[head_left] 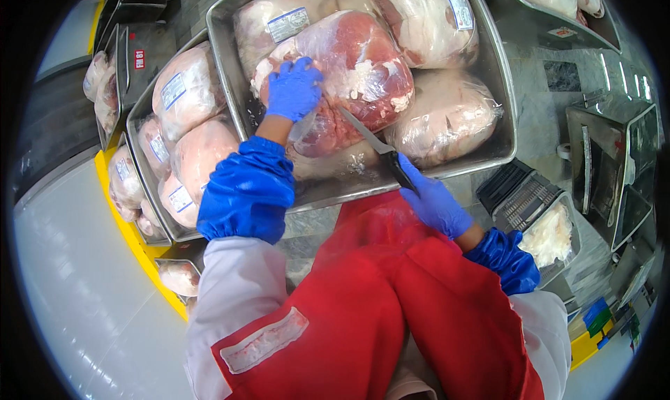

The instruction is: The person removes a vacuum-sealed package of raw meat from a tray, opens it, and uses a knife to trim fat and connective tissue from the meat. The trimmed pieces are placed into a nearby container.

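Note:
My left hand (295, 89), in a blue glove, presses on a large piece of meat (356, 58) in clear plastic wrap, fingers curled into its left side. The meat lies on top of other wrapped pieces in a metal bin (223, 68). A knife (370, 136) with a black handle is gripped in my gloved right hand (438, 208), just outside the bin's near edge. Its blade slants up and left, the tip at the meat's lower part; whether it has cut in, I cannot tell. Pale wrapped meat (447, 117) lies right of the blade.
Another metal bin (143, 169) of wrapped meat stands at the left, beside a yellow edge (139, 243). A small container of white scraps (548, 236) sits right of my right hand. Metal bins (614, 169) stand farther right. A red apron (349, 309) covers my front.

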`<state>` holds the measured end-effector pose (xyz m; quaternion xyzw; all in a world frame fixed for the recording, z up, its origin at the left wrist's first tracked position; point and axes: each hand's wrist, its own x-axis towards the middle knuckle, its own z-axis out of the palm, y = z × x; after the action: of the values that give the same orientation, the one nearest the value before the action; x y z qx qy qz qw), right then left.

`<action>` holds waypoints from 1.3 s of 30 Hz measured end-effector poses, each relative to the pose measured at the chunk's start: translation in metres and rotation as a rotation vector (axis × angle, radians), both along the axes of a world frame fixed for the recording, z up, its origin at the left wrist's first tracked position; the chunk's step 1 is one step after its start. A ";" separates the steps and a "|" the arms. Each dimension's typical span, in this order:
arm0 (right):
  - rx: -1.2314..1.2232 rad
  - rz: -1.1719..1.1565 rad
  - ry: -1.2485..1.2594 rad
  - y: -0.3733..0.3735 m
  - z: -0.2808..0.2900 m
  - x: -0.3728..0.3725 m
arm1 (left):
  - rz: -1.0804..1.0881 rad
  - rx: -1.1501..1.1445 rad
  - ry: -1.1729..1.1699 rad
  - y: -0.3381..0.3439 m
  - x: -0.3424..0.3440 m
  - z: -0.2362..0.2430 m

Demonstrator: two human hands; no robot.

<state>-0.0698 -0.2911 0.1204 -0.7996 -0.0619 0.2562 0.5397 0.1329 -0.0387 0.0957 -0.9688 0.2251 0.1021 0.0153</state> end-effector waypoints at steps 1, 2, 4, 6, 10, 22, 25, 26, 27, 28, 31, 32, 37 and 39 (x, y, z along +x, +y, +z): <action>0.005 -0.024 -0.024 0.006 -0.001 0.000 | -0.066 -0.082 -0.079 0.007 0.005 -0.008; -0.007 -0.008 0.038 0.012 -0.004 0.001 | -0.010 -0.124 -0.063 0.013 0.009 -0.011; -0.032 0.019 0.164 0.028 -0.012 0.007 | 0.096 -0.209 -0.027 0.024 0.017 -0.020; -0.002 -0.030 0.141 0.046 -0.015 0.018 | 0.192 -0.222 0.027 0.045 0.018 -0.036; 0.098 -0.177 0.121 0.089 -0.035 0.018 | -0.051 -0.441 -0.135 0.037 0.021 -0.030; 0.077 -0.141 0.167 0.061 -0.012 0.022 | 0.508 -0.942 0.448 0.047 0.039 -0.076; 0.098 -0.113 0.187 0.055 -0.013 0.041 | 0.555 -1.147 0.527 0.050 0.032 -0.072; 0.122 -0.114 0.187 0.057 -0.014 0.047 | 0.559 -1.200 0.543 0.050 0.030 -0.070; 0.121 -0.145 0.180 0.063 -0.015 0.047 | 0.574 -1.224 0.537 0.049 0.030 -0.068; 0.128 -0.175 0.175 0.075 -0.020 0.041 | 0.591 -1.241 0.530 0.049 0.028 -0.069; -0.022 -0.148 0.157 0.097 -0.036 0.024 | 0.583 -1.237 0.485 0.051 0.023 -0.070; -0.101 -0.123 0.147 0.102 -0.041 0.019 | 0.566 -1.227 0.465 0.050 0.023 -0.070; -0.362 -0.130 -0.136 0.123 -0.074 0.000 | 0.565 -1.225 0.385 0.053 0.017 -0.066; -0.294 -0.156 -0.057 0.117 -0.066 0.002 | 0.613 -1.294 0.409 0.053 0.020 -0.067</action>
<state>-0.0674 -0.1742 0.0545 -0.8792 0.0234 0.1970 0.4333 0.1527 0.0142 0.0291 -0.7653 -0.0418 0.1273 -0.6296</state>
